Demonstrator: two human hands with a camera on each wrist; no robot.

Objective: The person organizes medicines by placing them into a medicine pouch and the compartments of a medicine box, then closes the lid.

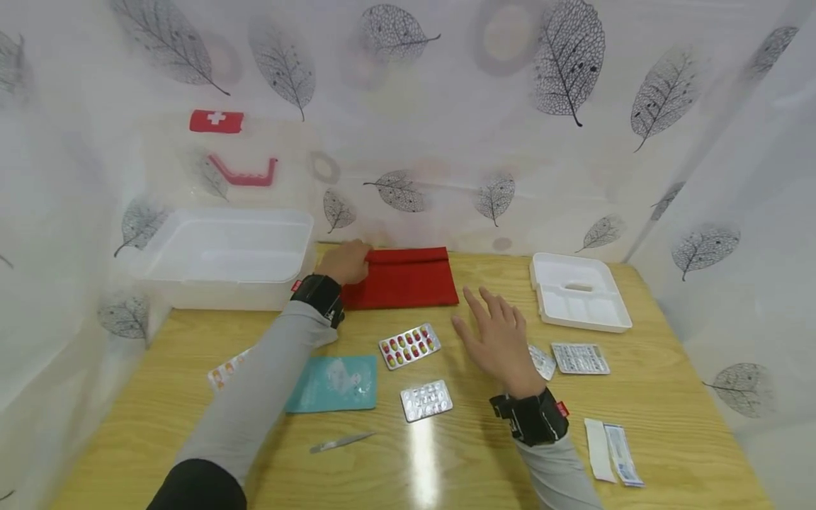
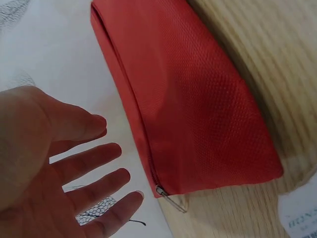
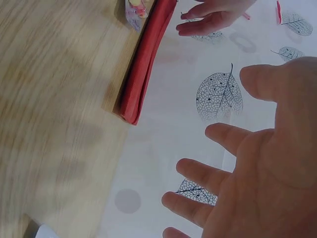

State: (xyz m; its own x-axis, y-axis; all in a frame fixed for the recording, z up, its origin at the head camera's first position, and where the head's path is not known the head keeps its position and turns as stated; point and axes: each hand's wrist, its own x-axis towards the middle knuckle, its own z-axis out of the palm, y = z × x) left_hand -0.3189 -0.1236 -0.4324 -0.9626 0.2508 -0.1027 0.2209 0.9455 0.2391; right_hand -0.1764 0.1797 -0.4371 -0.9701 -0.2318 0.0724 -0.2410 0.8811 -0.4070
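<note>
A red zip pouch (image 1: pixel 408 280) lies at the back of the table. My left hand (image 1: pixel 344 262) is at its left end; in the left wrist view the fingers (image 2: pixel 101 186) are loosely bent, apart from the pouch, with the metal zipper pull (image 2: pixel 168 197) close to them. Over the table, right of the pouch, my right hand (image 1: pixel 497 340) is spread and holds nothing. Between the hands lie a blister pack of red and yellow capsules (image 1: pixel 410 346) and a silver blister pack (image 1: pixel 426 401). A teal packet (image 1: pixel 338 383) sits beside the left forearm.
A clear plastic box (image 1: pixel 217 290) with its lid raised stands back left. At the right are a white tray (image 1: pixel 580 312), a silver blister pack (image 1: pixel 581 358) and narrow wrapped strips (image 1: pixel 610 453). A scalpel (image 1: pixel 342 443) lies in front. Leaf-printed curtain borders the table.
</note>
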